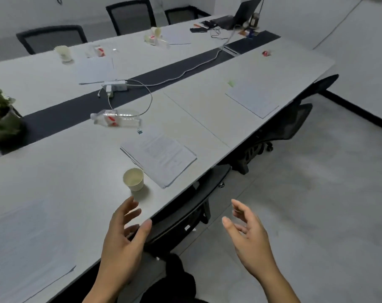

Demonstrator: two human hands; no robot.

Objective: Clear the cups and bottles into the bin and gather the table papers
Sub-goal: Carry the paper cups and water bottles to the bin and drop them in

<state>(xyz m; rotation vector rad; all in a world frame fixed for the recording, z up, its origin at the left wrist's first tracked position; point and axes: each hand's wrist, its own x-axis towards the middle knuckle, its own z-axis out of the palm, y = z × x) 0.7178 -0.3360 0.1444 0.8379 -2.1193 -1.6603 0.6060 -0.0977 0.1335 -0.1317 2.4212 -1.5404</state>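
Paper cup (133,179) stands beside stapled papers (159,157); left hand (122,241) and right hand (249,235) hover spread, holding nothing.

Long white tabletop (207,101) with dark centre strip (80,106), black mesh office chairs (52,37) around, plain white walls (316,16), grey tiled floor (316,193).

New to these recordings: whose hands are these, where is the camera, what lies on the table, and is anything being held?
There is no machine here: a person works with bare hands. The one picture comes from a camera on their head, looking forward and down. The left hand and right hand are both open and hold nothing. On the table stands a paper cup, nearest the left hand, with a stack of papers beside it. Farther back a plastic bottle lies on its side.
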